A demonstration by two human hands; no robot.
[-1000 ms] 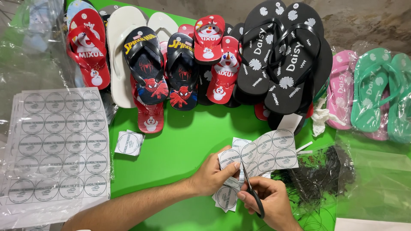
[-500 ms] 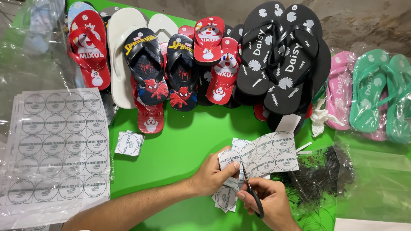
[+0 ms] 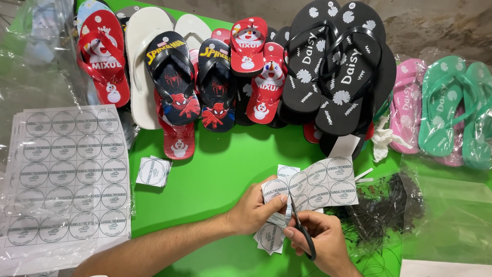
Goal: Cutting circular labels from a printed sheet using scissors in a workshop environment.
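My left hand (image 3: 254,208) pinches the left edge of a white paper sheet of round printed labels (image 3: 324,185), held just above the green table (image 3: 215,174). My right hand (image 3: 322,241) grips black-handled scissors (image 3: 301,229), whose blades point up into the sheet between two columns of labels. A cut strip of labels (image 3: 270,237) hangs below my left hand. A small stack of cut square labels (image 3: 153,171) lies to the left on the table.
Full uncut label sheets (image 3: 66,174) in clear plastic lie at the left. Flip-flops line the back: red, cartoon-printed, black (image 3: 333,72), pink and green (image 3: 446,105) pairs. A heap of black plastic ties (image 3: 384,210) and clear bags (image 3: 451,220) sit at the right.
The scissors have moved a little further up into the label sheet; both hands stay in nearly the same place.
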